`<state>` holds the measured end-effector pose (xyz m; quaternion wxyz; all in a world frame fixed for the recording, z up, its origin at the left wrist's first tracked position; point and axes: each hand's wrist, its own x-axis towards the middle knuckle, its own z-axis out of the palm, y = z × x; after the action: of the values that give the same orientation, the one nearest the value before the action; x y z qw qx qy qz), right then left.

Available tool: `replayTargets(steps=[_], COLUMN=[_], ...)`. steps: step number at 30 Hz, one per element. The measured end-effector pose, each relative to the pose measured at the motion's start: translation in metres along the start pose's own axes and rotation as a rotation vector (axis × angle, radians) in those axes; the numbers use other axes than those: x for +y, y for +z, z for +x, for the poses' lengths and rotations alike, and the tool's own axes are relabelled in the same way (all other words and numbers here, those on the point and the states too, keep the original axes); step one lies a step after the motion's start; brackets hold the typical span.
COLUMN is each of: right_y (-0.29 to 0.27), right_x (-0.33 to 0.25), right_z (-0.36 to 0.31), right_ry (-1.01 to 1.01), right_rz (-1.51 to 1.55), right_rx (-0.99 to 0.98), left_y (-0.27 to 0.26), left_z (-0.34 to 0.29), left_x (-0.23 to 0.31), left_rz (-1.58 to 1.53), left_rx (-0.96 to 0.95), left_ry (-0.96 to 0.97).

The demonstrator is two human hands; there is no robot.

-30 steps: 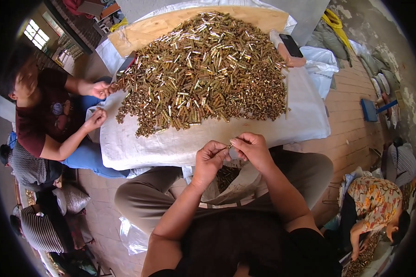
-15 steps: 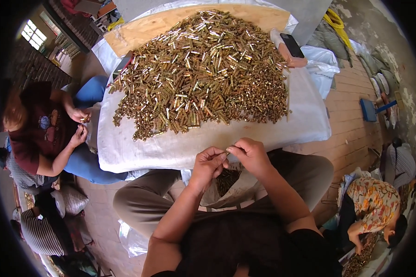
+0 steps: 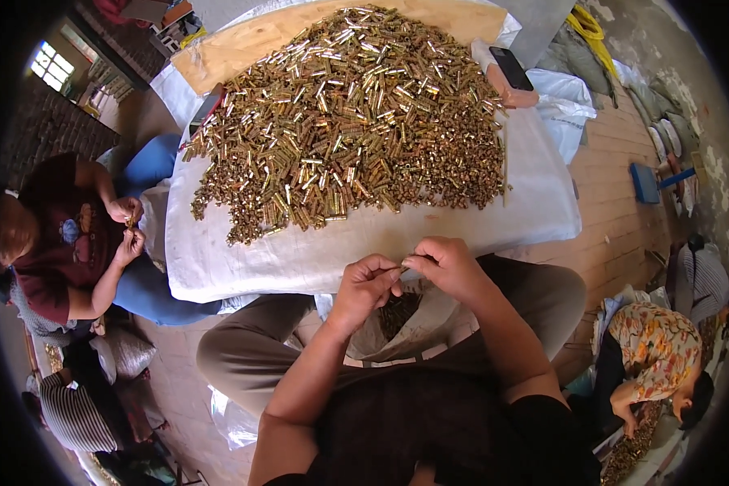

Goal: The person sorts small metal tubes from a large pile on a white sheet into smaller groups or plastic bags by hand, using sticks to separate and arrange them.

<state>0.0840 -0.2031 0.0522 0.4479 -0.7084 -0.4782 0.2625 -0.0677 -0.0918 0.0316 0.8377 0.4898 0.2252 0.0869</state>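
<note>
My left hand and my right hand meet in front of the table's near edge, above my lap. Fingertips of both pinch one small brass-coloured metal piece, mostly covered by the fingers. On the table beyond them spreads a large heap of brass-coloured metal sleeves, slim cylinders. Much smaller stubby metal pieces lie along its right and near edges. Below my hands, between my knees, an open pale sack holds more metal pieces.
A wooden board backs the heap on the white-covered table. At its right, a phone lies on a brick-like block. A co-worker sits close on the left; another person bends at right. A blue dustpan-like tool is on the floor.
My hands stay together on the small metal piece, with only a slight shift of the fingers. The left co-worker's hands have come closer together. The whole view has shifted slightly.
</note>
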Motion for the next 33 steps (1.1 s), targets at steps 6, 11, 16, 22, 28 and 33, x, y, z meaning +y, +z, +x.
replayTargets(steps=[6,11,16,22,28,33], right_y=[0.008,0.028,0.019,0.016,0.021,0.025], right_x=[-0.003,0.0,-0.018,-0.02,-0.023,-0.03], right_z=[-0.004,-0.013,-0.008,-0.011,-0.015,-0.022], right_ry=[-0.052,-0.002,0.327,0.362,0.342,0.261], right_rz=[-0.08,-0.006,0.558,0.647,0.734,0.593], right_rx=[0.03,0.185,0.114,0.036,0.061,0.1], left_y=[-0.003,0.007,0.006,0.014,0.016,0.018], left_z=[-0.004,-0.009,-0.009,-0.017,-0.027,-0.035], left_x=[-0.003,0.003,0.01,0.012,0.013,0.012], left_rz=[-0.021,-0.052,0.005,-0.037,-0.014,-0.014], left_rx=[0.019,0.077,0.071,0.097,0.108,0.111], left_ry=[-0.021,0.011,0.045,0.06,0.052,0.088])
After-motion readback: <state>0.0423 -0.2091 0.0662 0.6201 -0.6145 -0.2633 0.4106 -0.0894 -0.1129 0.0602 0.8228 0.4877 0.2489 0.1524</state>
